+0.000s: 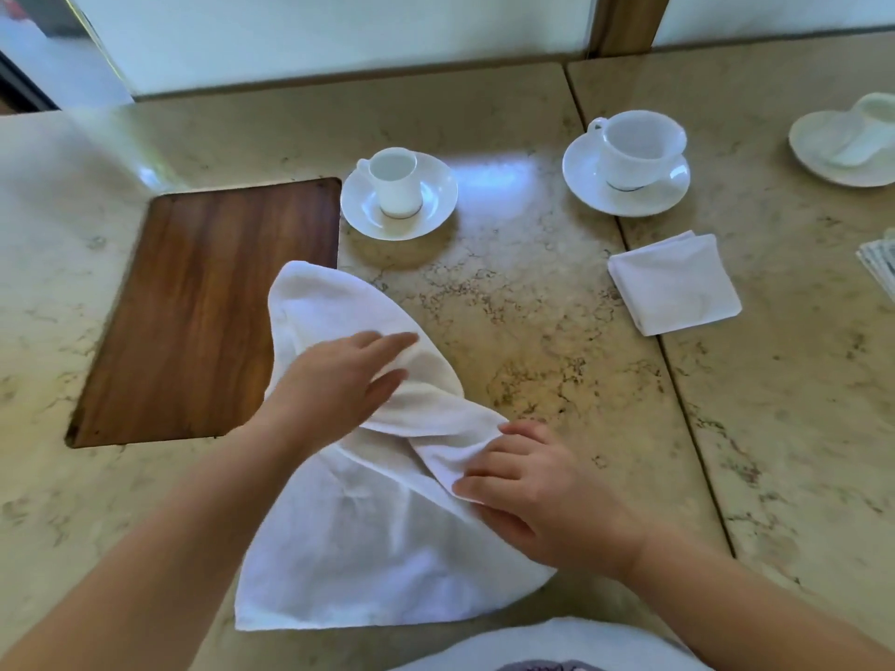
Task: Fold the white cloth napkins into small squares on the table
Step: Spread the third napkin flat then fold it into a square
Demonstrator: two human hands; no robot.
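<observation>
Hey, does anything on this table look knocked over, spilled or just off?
One thing: at the far right edge, a cup lies tipped on its saucer, unlike the two upright cups. No spill shows. The napkin under both hands is simply mid-fold.

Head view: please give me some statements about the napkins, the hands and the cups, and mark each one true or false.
1. Both hands rest on the unfolded napkin. True: the left hand and the right hand both touch it.
2. A folded napkin lies to the right of the hands. True.
3. The small cup lies tipped over on the table. False: it stands upright on a saucer.
4. The wooden panel is right of the folded napkin. False: it is on the left, and the unfolded napkin overlaps its edge.
</observation>
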